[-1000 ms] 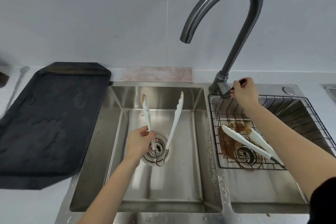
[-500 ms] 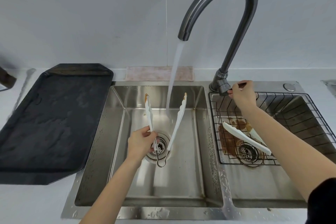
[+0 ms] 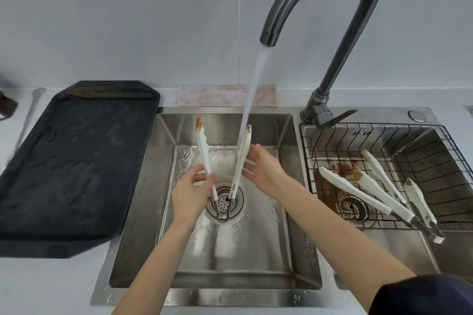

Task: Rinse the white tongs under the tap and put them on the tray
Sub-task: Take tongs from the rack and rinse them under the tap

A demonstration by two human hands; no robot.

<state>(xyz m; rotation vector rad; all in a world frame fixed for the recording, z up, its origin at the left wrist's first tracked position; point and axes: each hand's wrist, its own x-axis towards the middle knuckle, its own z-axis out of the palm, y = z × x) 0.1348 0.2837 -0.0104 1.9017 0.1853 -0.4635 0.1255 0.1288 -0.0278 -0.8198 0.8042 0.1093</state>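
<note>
White tongs (image 3: 203, 151) with brown-stained tips stand spread in a V over the left sink basin (image 3: 271, 250). My left hand (image 3: 190, 193) grips their left arm near the hinge. My right hand (image 3: 262, 167) has its fingers spread and touches the right arm of the tongs. Water streams from the dark curved tap (image 3: 340, 15) onto that right arm. The black tray (image 3: 69, 161) lies on the counter left of the sink.
Two more stained white tongs (image 3: 358, 189) lie in a wire basket (image 3: 450, 151) over the right basin. The tap lever (image 3: 341, 115) points right. A pinkish cloth (image 3: 217, 96) lies behind the sink. A dark object (image 3: 6, 107) sits at the far left edge.
My right hand left the tap lever and came down to the right arm of the tongs. The water, started half a second ago, keeps running. The view moved closer.
</note>
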